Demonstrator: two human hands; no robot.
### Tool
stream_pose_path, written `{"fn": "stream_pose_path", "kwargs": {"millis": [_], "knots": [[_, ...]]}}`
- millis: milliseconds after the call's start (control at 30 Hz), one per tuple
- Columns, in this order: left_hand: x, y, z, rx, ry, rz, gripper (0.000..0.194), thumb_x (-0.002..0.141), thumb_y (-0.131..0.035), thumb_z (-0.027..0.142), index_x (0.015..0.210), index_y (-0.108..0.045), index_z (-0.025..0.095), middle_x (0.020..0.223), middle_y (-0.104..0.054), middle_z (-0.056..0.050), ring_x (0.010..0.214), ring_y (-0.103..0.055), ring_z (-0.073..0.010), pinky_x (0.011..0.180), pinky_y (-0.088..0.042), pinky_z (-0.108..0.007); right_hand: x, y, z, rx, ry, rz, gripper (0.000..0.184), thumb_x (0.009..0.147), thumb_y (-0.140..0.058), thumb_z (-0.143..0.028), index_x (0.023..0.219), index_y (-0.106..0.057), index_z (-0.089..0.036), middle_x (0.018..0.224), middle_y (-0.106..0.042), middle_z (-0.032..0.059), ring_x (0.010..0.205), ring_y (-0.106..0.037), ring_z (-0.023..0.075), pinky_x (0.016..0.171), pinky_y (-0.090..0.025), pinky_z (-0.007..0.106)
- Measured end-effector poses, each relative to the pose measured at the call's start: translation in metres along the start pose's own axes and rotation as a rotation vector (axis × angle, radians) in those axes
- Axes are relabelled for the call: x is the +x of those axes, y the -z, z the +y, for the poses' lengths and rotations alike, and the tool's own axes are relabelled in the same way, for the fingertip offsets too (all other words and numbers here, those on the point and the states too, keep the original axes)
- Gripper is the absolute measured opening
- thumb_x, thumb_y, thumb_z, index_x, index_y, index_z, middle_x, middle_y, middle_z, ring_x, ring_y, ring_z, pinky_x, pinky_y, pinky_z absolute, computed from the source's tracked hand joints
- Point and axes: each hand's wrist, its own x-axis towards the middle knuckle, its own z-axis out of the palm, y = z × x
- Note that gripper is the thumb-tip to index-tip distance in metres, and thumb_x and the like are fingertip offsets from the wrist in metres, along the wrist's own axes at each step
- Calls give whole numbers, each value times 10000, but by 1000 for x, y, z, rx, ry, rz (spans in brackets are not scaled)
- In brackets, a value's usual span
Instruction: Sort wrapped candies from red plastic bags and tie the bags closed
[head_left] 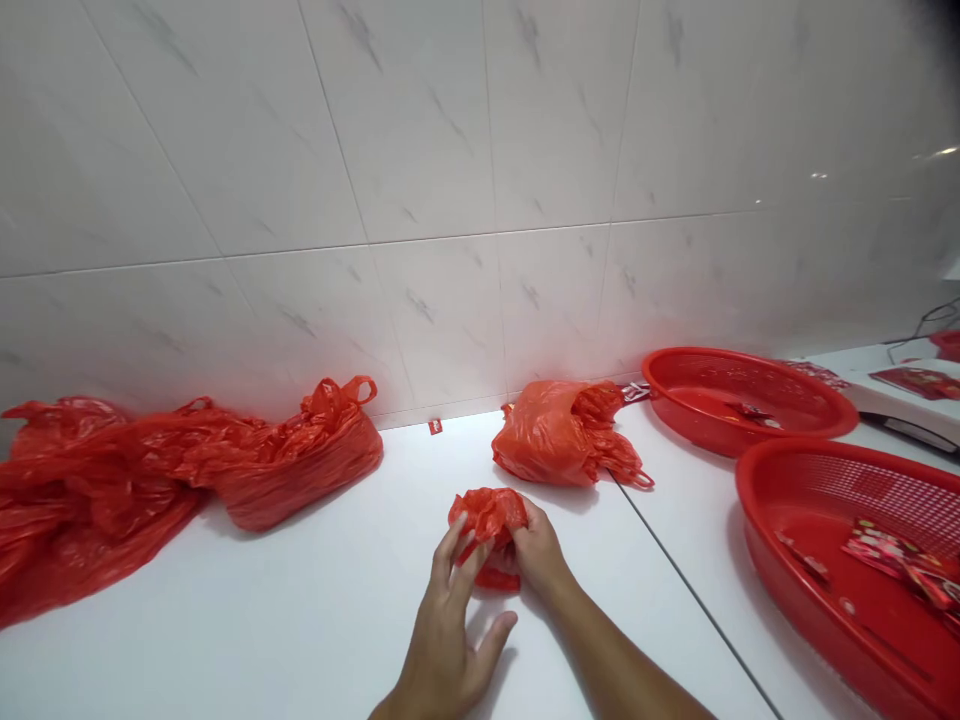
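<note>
Centrally, on the white bench (300, 620), forward of its back edge: one small red plastic bag (489, 512), crumpled into a bunch, contents hidden. Left hand (450, 620): grip apart, fingertips against the left side of the bunch, thumb spread well away from it over the bench top. Right hand (544, 550): grip clamped on the right side of the same bunch, thumb lying along it, the other fingers mostly hidden.

Along the back edge, just behind and to the right of the hands: one full-looking red bag bundle (547, 435), lying on its side, its gathered handles pointing right. To its left, near the wall: one tiny red packet (435, 427), flat. Toward the left end of the bench: one rounded red bag (300, 490), handle loop upright, touching a long heap of red plastic bags (90, 510), which is cut off by the view.

Right of the seam (690, 590) that crosses the bench top: one shallow red basin (690, 428) near the back edge, with a small packet (752, 413) inside; in front of it, one larger red basket (769, 560) with perforated sides, holding several printed packets (904, 560). Beyond, toward the far right: one white appliance (892, 408), partly hidden. Behind everything: a wall of pale, grey-veined tiles (420, 130).
</note>
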Motion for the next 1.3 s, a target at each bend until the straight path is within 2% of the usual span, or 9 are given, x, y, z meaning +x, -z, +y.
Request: {"fn": "stream_pose_path", "kwargs": {"millis": [200,400,567,800,867,967,1033,1100,1300], "knots": [[2,-12,-21,144,195,54,624,972,-563,159,1574,-494,307,1648,-391,-146,1369,-599,-336,1080,-584,-562,4,3,-3,109,-189,-43,237,633,-871,-297,655,-682,-155,622,-671,34,610,-576,187,601,-473,300],[6,-3,-35,-4,278,31,632,878,-373,-34,1321,-684,291,1315,-668,-63,1137,-719,-214,902,-637,-357,9,15,-4,196,-125,135,270,711,-864,-403,835,-705,-224,793,-727,1,723,-635,191,665,-534,301],[8,11,-33,-76,343,165,573,793,-374,-34,1132,-723,268,1196,-692,-37,1174,-687,-226,982,-577,-370,13,25,6,311,-66,227,365,671,-942,-394,905,-722,-223,917,-768,40,827,-715,229,754,-611,360],[21,36,-45,-20,680,377,461,810,-436,44,1171,-634,252,1228,-649,-61,1094,-653,-264,913,-582,-421,9,28,10,176,-87,163,431,662,-937,-338,976,-668,-215,854,-750,28,703,-690,181,654,-564,299],[17,35,-41,111,602,410,453,825,-472,53,1196,-647,246,1280,-634,-88,1194,-620,-312,1020,-543,-516,6,24,8,121,-76,168,533,672,-911,-319,1119,-630,-243,819,-719,-5,621,-653,162,595,-534,286],[1,19,-23,299,214,479,484,856,-551,51,1251,-687,295,1356,-640,-87,1320,-561,-361,1212,-349,-667,3,20,9,-16,-44,125,529,717,-845,-343,1187,-626,-236,799,-688,-12,535,-594,145,521,-481,273],[-10,1,-8,252,-90,404,594,885,-548,28,1362,-644,369,1367,-673,-43,1318,-592,-319,1238,-360,-622,3,18,11,-110,-15,68,434,731,-808,-363,1111,-679,-198,822,-706,21,554,-602,154,512,-462,269],[-14,-14,1,158,-191,225,638,922,-481,10,1458,-575,344,1387,-690,-46,1325,-617,-281,1165,-487,-516,4,18,13,-181,12,16,314,719,-794,-356,958,-717,-169,831,-730,53,626,-633,178,542,-473,271],[9,-5,-21,157,238,-101,362,970,-391,66,1091,-692,226,1068,-766,-77,993,-720,-273,826,-603,-436,6,20,13,-36,-64,66,258,730,-756,-395,707,-612,-182,580,-605,-10,480,-497,130,460,-390,248]]}}
